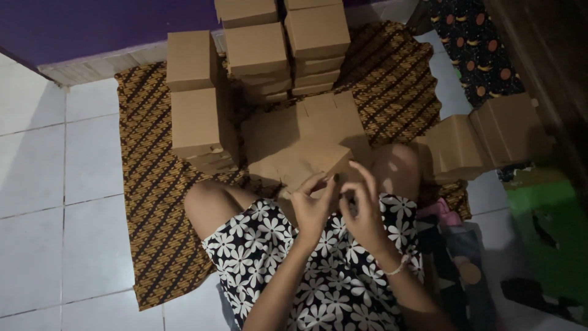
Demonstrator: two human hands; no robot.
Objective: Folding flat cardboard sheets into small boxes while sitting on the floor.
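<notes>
A flat cardboard blank [306,144] is held over the lap, its near edge pinched by left hand [313,208] and right hand [364,211] fingers; light, bendable, best gripped at flaps

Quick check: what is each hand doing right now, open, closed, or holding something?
Left hand: fingers curled, pinching the edge of the flat cardboard box blank.
Right hand: fingers partly spread beside it; a grip cannot be told.
</notes>
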